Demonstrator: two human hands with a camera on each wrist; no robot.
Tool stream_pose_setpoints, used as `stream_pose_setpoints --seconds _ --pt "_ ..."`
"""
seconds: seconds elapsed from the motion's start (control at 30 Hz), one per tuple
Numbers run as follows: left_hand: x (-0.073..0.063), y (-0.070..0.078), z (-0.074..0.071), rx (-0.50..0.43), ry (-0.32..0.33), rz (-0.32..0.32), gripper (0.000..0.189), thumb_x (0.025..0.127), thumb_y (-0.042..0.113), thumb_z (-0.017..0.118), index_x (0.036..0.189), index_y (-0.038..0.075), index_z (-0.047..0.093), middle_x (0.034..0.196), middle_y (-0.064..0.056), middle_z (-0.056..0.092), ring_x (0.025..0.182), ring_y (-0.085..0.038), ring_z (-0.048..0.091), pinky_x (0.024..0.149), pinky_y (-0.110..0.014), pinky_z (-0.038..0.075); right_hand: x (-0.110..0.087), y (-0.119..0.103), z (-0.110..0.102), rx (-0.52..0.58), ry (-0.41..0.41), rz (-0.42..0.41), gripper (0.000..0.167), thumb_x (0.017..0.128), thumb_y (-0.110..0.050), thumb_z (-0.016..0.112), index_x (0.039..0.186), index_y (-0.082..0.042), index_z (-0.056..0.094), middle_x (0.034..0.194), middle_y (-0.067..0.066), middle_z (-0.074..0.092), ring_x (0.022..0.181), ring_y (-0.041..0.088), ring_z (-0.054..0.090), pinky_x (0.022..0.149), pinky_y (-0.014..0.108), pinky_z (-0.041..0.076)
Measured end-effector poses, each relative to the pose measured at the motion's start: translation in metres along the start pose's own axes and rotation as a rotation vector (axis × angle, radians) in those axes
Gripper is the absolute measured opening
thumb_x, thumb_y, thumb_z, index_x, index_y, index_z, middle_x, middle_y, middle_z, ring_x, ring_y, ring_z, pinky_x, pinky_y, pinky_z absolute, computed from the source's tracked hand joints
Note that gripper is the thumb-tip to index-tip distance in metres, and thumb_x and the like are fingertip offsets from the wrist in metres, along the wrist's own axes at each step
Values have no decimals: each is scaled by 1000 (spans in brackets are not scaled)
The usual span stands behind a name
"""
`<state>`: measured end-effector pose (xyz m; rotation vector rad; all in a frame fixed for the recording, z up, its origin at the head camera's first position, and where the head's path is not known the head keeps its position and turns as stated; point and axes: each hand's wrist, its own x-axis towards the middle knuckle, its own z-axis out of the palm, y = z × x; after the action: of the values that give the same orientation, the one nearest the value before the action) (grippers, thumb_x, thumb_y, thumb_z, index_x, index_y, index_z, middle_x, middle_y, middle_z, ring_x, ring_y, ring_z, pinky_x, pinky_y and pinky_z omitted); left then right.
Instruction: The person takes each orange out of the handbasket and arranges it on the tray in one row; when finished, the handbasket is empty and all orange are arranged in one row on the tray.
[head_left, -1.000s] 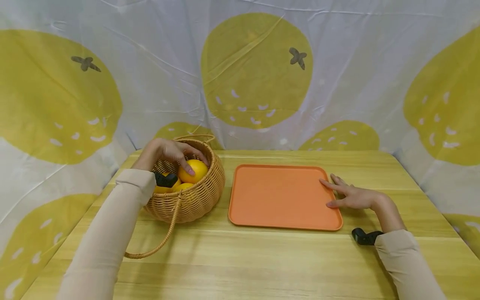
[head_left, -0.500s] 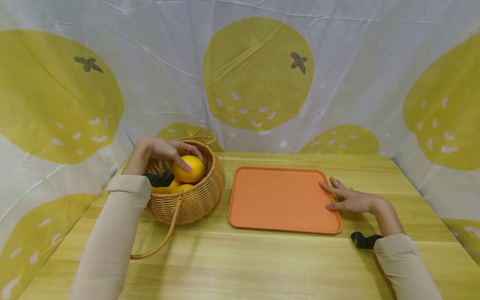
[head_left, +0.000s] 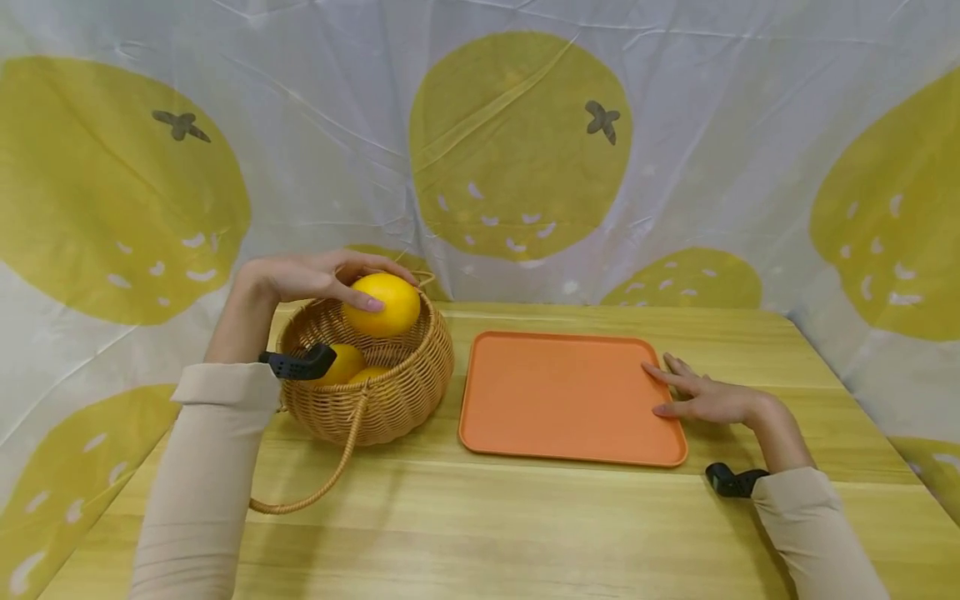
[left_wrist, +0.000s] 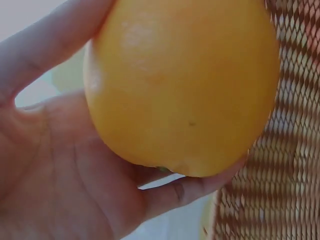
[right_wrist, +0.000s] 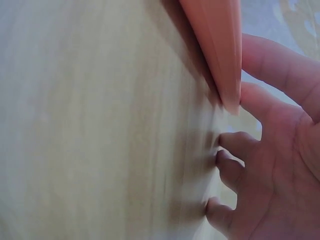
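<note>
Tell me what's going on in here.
A person is handling fruit at a wooden table. The left hand holds a yellow-orange fruit at the mouth of a wicker basket, where at least two more fruits lie. The right hand touches the right edge of an orange tray, which lies flat to the right of the basket. The held fruit is not on the tray.

free: above tray [head_left: 562, 396] | obstacles: basket wall [head_left: 411, 396] left, drooping handle [head_left: 347, 452], right hand [head_left: 707, 398] at right edge

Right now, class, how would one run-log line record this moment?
left hand: holds fruit at basket mouth | right hand: touches tray edge | basket: other fruit inside | tray: beside basket
</note>
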<state>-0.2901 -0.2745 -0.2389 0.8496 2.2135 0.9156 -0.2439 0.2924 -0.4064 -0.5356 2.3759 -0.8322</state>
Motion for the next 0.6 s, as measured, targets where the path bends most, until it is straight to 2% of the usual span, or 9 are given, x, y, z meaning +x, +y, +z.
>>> stream_pose_setpoints --seconds 0.13,0.27,0.37,0.47,0.6 --pt "7 25 10 42 73 59 47 101 17 65 146 13 51 147 -6 55 128 -21 55 104 -29 48 0 1 0 6 2 -2 88 102 -35 65 166 -6 12 168 31 -20 147 64 -22 106 85 -11" --pt "18 52 26 38 116 88 44 99 20 68 140 13 51 133 -8 59 118 -26 56 100 -35 49 0 1 1 10 4 -3 88 102 -35 64 166 -5 12 167 32 -20 147 63 -23 106 84 -13" --pt "29 70 45 -15 132 120 49 98 21 69 143 15 51 133 -8 61 116 -27 59 100 -40 49 0 1 2 20 7 -10 88 102 -34 64 166 -4 12 167 32 -21 148 61 -24 108 82 -15" --pt "42 83 69 -109 158 123 49 98 21 69 143 16 52 134 -8 63 116 -27 61 101 -43 50 2 -1 1 20 12 -15 88 102 -35 64 166 -4 12 167 32 -21 148 61 -24 109 81 -16" --pt "57 92 98 -231 200 72 45 96 23 72 137 17 55 133 -7 65 117 -28 61 102 -46 49 6 -2 1 13 13 -15 88 102 -36 64 166 -4 13 167 32 -20 149 60 -24 109 81 -16"
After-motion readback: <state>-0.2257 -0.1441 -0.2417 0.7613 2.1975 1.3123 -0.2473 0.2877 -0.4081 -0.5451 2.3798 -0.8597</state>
